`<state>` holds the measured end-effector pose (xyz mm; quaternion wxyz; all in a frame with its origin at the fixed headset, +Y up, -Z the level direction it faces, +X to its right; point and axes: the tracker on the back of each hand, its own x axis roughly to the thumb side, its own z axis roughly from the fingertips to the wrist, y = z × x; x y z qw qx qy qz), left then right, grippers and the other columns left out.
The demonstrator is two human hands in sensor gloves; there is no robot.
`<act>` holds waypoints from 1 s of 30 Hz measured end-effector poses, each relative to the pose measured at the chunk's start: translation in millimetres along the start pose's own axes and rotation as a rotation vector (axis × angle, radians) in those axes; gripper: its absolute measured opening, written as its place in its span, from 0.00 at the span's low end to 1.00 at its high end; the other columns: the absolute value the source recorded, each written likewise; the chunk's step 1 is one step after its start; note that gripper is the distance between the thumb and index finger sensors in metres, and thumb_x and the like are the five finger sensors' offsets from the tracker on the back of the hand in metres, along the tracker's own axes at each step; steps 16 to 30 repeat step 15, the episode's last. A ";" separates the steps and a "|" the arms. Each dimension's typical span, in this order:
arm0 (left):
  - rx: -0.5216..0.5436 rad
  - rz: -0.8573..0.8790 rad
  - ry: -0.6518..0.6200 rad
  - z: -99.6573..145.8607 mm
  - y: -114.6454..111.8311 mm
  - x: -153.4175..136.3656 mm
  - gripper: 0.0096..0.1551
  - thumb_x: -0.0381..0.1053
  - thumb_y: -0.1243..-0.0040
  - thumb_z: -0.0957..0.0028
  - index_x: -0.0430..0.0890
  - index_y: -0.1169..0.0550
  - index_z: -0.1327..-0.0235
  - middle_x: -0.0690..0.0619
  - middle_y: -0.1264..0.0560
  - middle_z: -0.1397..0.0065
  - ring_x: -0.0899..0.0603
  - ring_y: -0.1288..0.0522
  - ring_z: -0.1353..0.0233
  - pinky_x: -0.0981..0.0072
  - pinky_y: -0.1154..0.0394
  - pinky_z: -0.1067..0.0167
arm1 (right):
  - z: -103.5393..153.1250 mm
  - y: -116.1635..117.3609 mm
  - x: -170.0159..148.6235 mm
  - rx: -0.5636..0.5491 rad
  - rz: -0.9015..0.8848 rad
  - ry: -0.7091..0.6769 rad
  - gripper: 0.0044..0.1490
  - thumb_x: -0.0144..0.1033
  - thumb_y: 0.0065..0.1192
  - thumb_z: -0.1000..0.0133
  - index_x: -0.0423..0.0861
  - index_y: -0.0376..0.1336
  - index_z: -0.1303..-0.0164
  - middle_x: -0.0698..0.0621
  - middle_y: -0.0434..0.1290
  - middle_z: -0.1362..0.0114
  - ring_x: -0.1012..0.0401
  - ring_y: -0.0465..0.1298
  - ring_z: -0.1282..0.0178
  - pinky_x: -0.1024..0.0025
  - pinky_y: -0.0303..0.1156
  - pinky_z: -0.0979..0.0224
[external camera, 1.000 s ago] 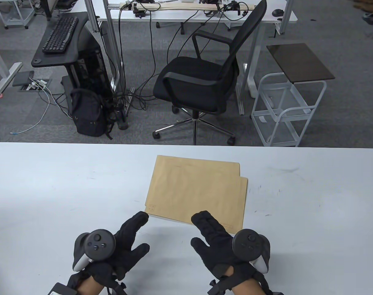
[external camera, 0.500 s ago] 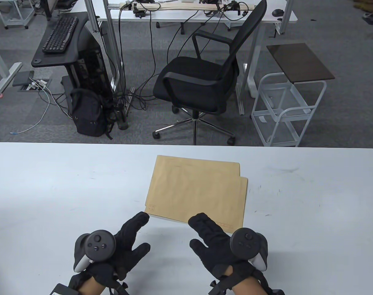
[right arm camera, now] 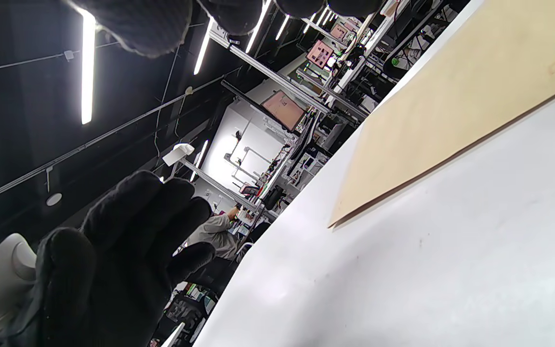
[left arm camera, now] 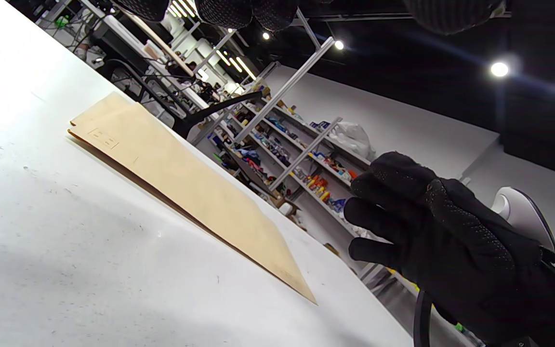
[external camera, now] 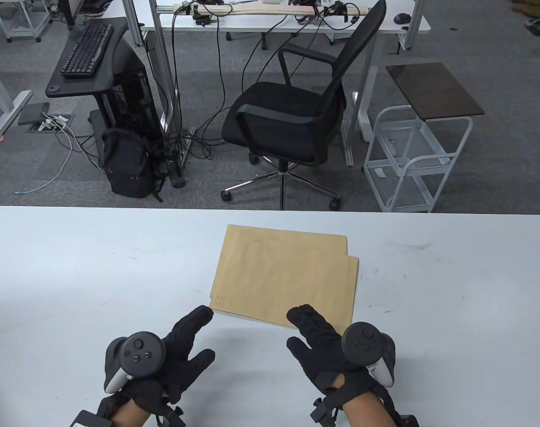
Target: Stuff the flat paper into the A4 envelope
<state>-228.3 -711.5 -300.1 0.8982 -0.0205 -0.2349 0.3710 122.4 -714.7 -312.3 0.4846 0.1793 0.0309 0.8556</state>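
A brown A4 envelope (external camera: 283,275) lies flat in the middle of the white table (external camera: 74,275), with a second brown layer sticking out under it at its right side. It also shows in the left wrist view (left arm camera: 176,173) and the right wrist view (right arm camera: 470,91). My left hand (external camera: 181,342) hovers open and empty just below the envelope's near left corner. My right hand (external camera: 314,338) hovers open and empty over the envelope's near right edge. A thin pale edge shows under the envelope's near side.
Beyond the table's far edge stand a black office chair (external camera: 292,111), a white wire cart (external camera: 417,160) and a black backpack (external camera: 127,164) on the floor.
My right hand has shifted a little to the right and up along the envelope's near edge. My left hand has hardly moved. The envelope has not moved.
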 end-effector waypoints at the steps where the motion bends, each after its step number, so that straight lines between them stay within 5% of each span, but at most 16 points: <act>1: -0.001 0.001 0.001 -0.1 -0.2 -0.2 0.52 0.70 0.49 0.55 0.55 0.49 0.18 0.56 0.46 0.13 0.41 0.43 0.11 0.38 0.40 0.17 | 0.1 -0.3 0.5 -0.002 -0.003 -0.001 0.41 0.58 0.59 0.44 0.58 0.52 0.21 0.51 0.49 0.18 0.45 0.56 0.18 0.34 0.54 0.25; 30: -0.018 0.002 0.011 -0.9 -3.6 -2.5 0.52 0.70 0.49 0.55 0.55 0.49 0.18 0.56 0.46 0.13 0.41 0.43 0.11 0.38 0.40 0.17 | 0.8 3.3 6.1 0.022 0.011 -0.019 0.40 0.58 0.59 0.44 0.58 0.53 0.21 0.51 0.49 0.18 0.45 0.56 0.18 0.34 0.55 0.25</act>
